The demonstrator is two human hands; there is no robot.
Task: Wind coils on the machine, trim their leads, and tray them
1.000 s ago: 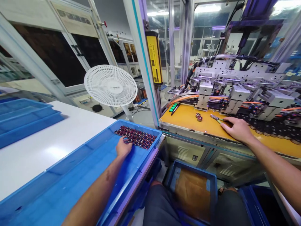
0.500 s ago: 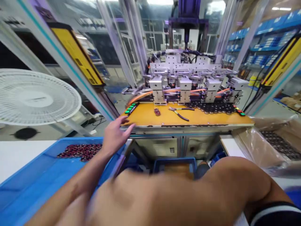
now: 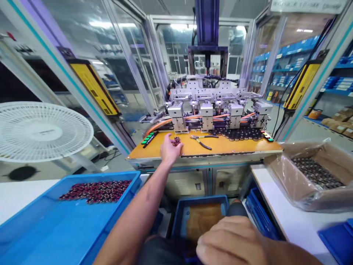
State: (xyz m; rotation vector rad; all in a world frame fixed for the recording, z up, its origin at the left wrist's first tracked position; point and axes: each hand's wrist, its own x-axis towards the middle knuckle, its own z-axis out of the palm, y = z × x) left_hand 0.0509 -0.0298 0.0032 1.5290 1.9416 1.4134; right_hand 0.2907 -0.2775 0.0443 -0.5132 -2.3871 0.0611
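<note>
On the yellow worktop (image 3: 149, 150), my left hand (image 3: 169, 151) has its thumb and fingers curled around a small stack of round, dark-red and copper-coloured parts (image 3: 177, 140). The stack shows between thumb and fingers, still at worktop level. Just right of it lie open pliers (image 3: 202, 141) with dark and yellow handles. Low in the view and close to the camera, my right hand (image 3: 228, 241) is closed, knuckles up, above a blue bin (image 3: 178, 209). Whatever it holds, if anything, is hidden beneath the fingers.
A machine with several clamp heads (image 3: 206, 112) stands behind the worktop, black round parts (image 3: 239, 134) before it. To the left are a blue tray (image 3: 63, 228) with many dark-red parts and a white fan (image 3: 44, 132). On the right stands a plastic-lined cardboard box (image 3: 298, 195).
My left hand has moved right from the worktop's left edge to the small stack and closed around it. My right arm has swung from across the front to the lower right.
</note>
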